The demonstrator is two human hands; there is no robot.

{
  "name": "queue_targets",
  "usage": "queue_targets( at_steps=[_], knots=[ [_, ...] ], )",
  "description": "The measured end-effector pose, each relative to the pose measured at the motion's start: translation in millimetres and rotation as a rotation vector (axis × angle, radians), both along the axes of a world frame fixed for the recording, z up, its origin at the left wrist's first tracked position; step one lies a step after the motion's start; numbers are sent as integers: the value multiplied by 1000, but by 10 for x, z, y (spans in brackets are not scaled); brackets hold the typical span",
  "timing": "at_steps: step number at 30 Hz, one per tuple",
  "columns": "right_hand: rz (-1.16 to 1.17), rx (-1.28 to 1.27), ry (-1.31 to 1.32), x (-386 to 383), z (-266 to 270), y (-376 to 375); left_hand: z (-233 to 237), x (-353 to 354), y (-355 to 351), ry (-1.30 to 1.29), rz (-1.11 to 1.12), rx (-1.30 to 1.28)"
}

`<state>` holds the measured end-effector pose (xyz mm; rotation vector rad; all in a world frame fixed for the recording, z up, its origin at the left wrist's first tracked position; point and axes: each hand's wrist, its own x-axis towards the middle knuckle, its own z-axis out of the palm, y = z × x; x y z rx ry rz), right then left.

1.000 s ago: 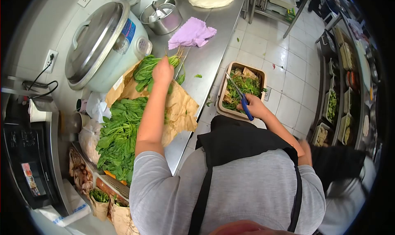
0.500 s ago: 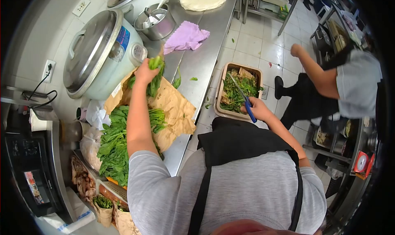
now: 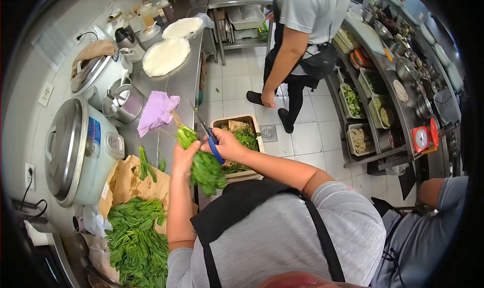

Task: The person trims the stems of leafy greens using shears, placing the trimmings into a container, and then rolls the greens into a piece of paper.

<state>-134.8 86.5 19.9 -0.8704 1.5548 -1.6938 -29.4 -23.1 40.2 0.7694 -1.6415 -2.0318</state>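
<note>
Green, limp and light, the spinach bunch (image 3: 205,171) hangs at frame centre; best gripped near its firmer stems, I'd judge, where the left hand (image 3: 184,158) closes round it. The right hand (image 3: 228,146) clasps blue scissors (image 3: 214,143). Half a second ago the bunch was over the brown paper (image 3: 123,179), away from the blades.

left hand (image 3: 184,158) gripping, right hand (image 3: 228,145) clenched, raised

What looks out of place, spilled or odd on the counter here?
Little stands out. A few stray leaves lie at the edge of the brown paper, apart from the spinach pile, and a purple cloth lies crumpled on the steel counter. Nothing looks damaged. The left hand holds a spinach bunch, the right hand scissors.
</note>
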Motion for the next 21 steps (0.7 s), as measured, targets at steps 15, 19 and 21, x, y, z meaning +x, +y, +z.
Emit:
queue_targets(
  at_steps=[15,19,21],
  knots=[
    [15,-8,75,-310,-253,160,-208,-230,246,105,-183,275],
    [10,85,28,-252,27,208,-246,-193,202,94,-153,316],
    [-6,-4,-4,-246,-40,164,-313,-177,137,120,-171,350]
  ],
)
